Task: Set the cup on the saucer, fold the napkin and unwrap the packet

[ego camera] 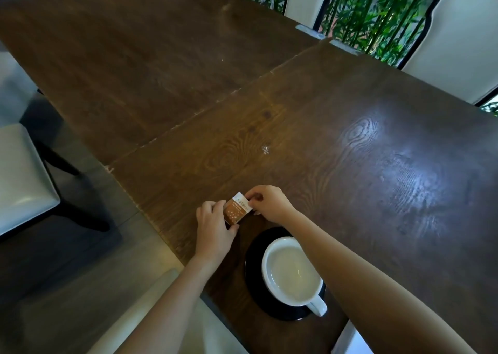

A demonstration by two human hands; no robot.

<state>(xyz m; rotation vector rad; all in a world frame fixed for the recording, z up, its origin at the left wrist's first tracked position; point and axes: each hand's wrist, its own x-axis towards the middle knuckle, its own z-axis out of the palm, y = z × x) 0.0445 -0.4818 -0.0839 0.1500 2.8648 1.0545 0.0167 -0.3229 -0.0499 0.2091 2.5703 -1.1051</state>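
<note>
A white cup (292,273) stands upright on a black saucer (254,273) near the table's front edge, its handle pointing toward me. Just beyond the saucer, a small brown and white packet (237,210) is held between both hands above the wood. My left hand (214,228) grips the packet's near left end. My right hand (269,204) pinches its far white end with thumb and fingers. No napkin is in view.
The dark wooden table (323,143) stretches far and right, with a seam running diagonally across it. White chairs stand at the left (24,176), at the back (458,38) and close below me (151,313). Green plants (377,17) fill the background.
</note>
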